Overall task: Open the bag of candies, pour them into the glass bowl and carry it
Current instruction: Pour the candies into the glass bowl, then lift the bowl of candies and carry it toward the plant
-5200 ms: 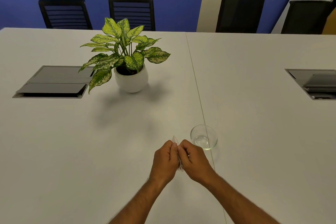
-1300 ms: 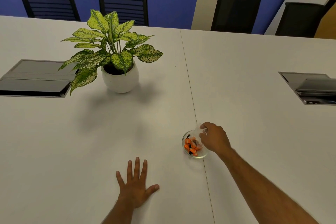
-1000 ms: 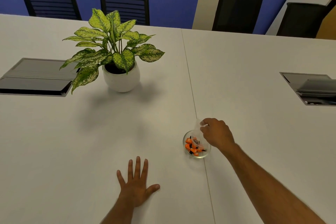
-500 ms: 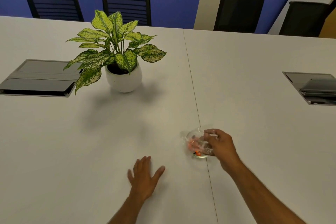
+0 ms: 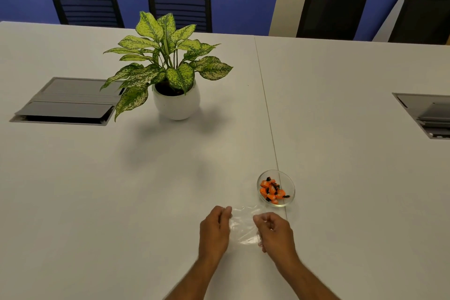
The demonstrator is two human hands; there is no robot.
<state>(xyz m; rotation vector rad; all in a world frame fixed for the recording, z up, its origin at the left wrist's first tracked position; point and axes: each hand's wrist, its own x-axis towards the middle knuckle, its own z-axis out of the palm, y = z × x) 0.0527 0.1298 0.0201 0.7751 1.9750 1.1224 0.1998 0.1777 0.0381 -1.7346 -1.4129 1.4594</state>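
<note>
A small glass bowl (image 5: 289, 186) stands on the white table near the seam, holding several orange and black wrapped candies (image 5: 270, 191). Just in front of it, the clear plastic bag (image 5: 243, 224) looks empty and is stretched flat between my hands. My left hand (image 5: 214, 232) pinches the bag's left edge. My right hand (image 5: 275, 231) grips its right side. Both hands are close to the tabletop, a short way nearer to me than the bowl.
A potted plant (image 5: 174, 100) in a white pot stands at the middle left. Grey cable hatches are set into the table at the left (image 5: 65, 102) and the right edge (image 5: 428, 114). Black chairs (image 5: 333, 7) line the far side.
My right hand drew the bag away from the bowl toward me. My left hand lifted off the table and took the bag's other edge. The candies stay in the bowl.
</note>
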